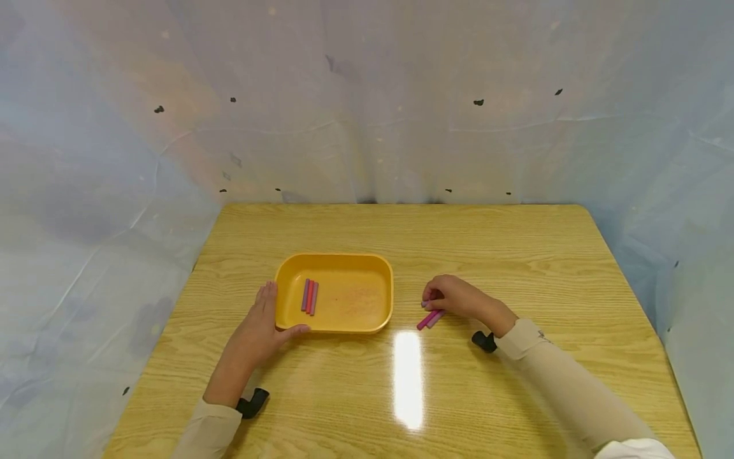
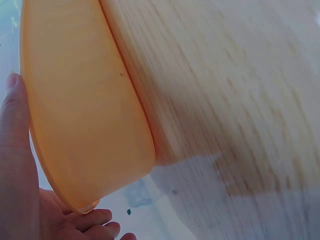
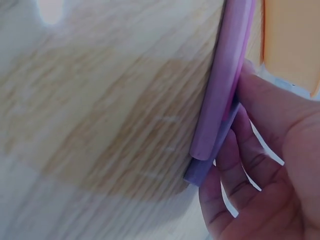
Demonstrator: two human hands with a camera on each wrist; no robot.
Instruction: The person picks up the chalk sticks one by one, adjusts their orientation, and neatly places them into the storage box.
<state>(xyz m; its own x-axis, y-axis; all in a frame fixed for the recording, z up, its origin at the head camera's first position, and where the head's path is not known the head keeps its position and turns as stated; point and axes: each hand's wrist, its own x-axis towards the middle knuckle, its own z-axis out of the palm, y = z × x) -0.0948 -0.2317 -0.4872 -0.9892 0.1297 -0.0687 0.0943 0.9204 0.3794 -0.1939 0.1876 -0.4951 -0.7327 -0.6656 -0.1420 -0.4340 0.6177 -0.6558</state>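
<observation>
In the head view my left hand (image 1: 259,331) lies against the near left corner of a yellow plastic tray (image 1: 361,264). Its fingers stretch along the left side, and its thumb touches the front rim. Three sticks, a purple one (image 1: 305,295), a red one (image 1: 310,297) and a mauve one (image 1: 314,299), lie side by side in the tray. To the right of the tray, my right hand (image 1: 453,298) pinches a bluish-purple stick (image 3: 199,170) between thumb and fingers. A magenta stick (image 1: 426,320) and a light purple stick (image 3: 220,95) lie against it, partly hidden by the hand.
Everything stands on a wood-grain table (image 1: 487,408), which has a bright light reflection (image 1: 408,382) in front of the sticks. Pale plastic sheeting (image 1: 367,127) hangs behind the table and along both sides. Each wrist carries a black device, such as the left one (image 1: 252,403).
</observation>
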